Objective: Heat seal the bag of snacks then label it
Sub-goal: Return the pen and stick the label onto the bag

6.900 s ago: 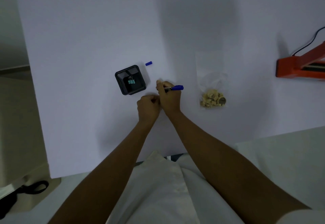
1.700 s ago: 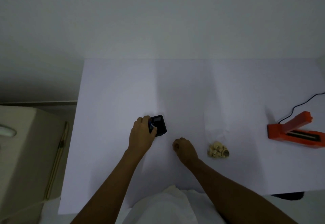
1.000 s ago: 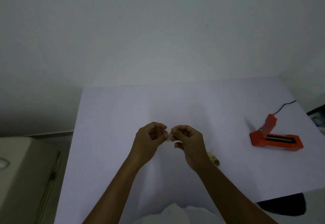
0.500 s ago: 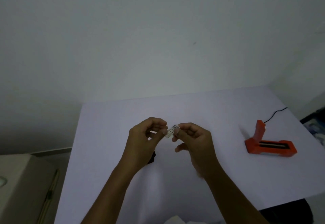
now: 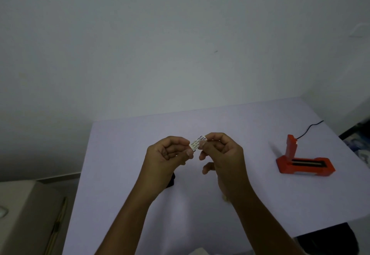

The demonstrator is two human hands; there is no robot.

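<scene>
At the left of the white tabletop (image 5: pixel 120 184), the small black square container (image 5: pixel 171 180) stood mostly hidden behind my left wrist. My left hand (image 5: pixel 170 152) was raised above the table. Its thumb and forefinger pinched the left end of the small white paper label (image 5: pixel 198 142), and the other fingers were curled in. My right hand (image 5: pixel 222 154) pinched the label's right end in the same manner. Handwritten lines showed on the label, so I judged the writing step complete. The clear bag of snacks was hidden under my right forearm, so its seal could not be checked. The orange heat sealer (image 5: pixel 300 162) sat well apart at the right, arm raised, with nothing in it. Remaining, by my judgement: peel off any backing, then press the label onto the bag.

Compared with 1.7 s earlier, my left hand had left the black container and my right hand had lifted off the table beside the bag. Both had met on the label. Against 0.5 s earlier, the two-handed pinch was unchanged.
</scene>
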